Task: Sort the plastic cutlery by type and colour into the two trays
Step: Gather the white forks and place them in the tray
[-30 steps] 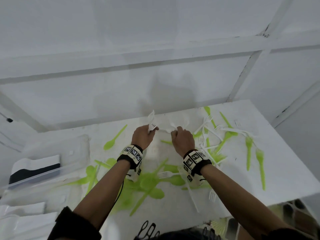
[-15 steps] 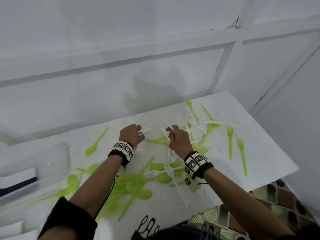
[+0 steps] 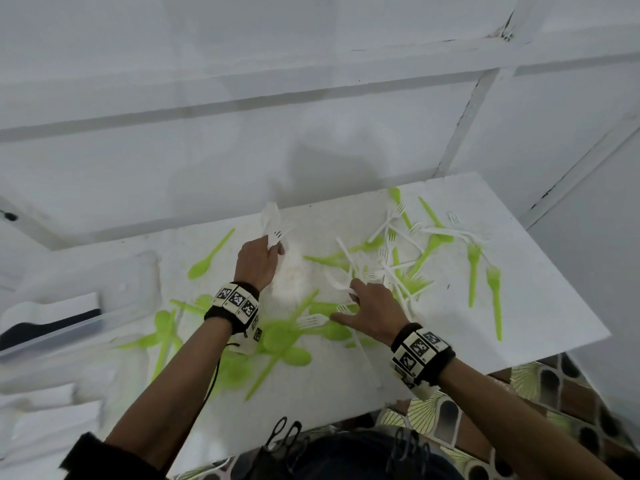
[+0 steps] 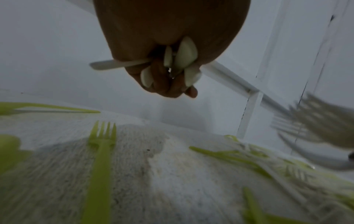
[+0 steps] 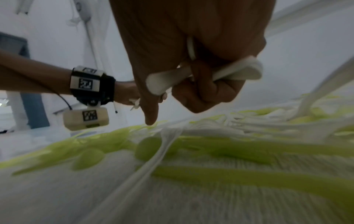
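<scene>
- Left hand (image 3: 258,261) grips a bunch of white cutlery (image 3: 272,223) above the tabletop (image 3: 540,306).
- Right hand (image 3: 374,311), at 4 o'clock from it, clutches white spoons (image 5: 237,71) over scattered green cutlery (image 3: 277,337).

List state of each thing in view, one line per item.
left hand: raised, grips a bunch of white cutlery
right hand: low over the pile, grips white spoons, index finger extended
green spoons: loose heap on table, unsorted
white forks: tangled with green pieces, unsorted
two green forks: lying flat, apart from pile
clear tray: at the left, blurred, contents unclear
</scene>
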